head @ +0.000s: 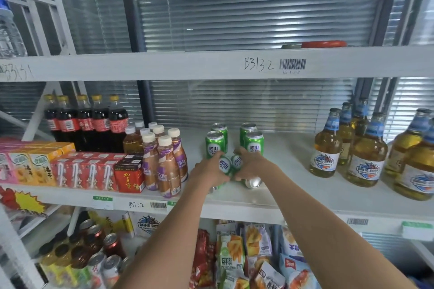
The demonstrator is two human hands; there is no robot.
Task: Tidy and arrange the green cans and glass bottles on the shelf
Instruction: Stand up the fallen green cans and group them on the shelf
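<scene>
Reaching onto the middle shelf (270,197), the left hand (211,170) and right hand (250,163) each had fingers wrapped around a tilted green can (224,164), the second can (236,161) pressed beside it, probably gathered together for standing upright. Four upright cans (215,144) stood just behind. One can (253,182) lay on its side near the front. Glass bottles (366,152) clustered well apart at the right.

Glossy metal green cans (215,144), shiny glass bottles (326,145), matt white shelf (293,171).
</scene>
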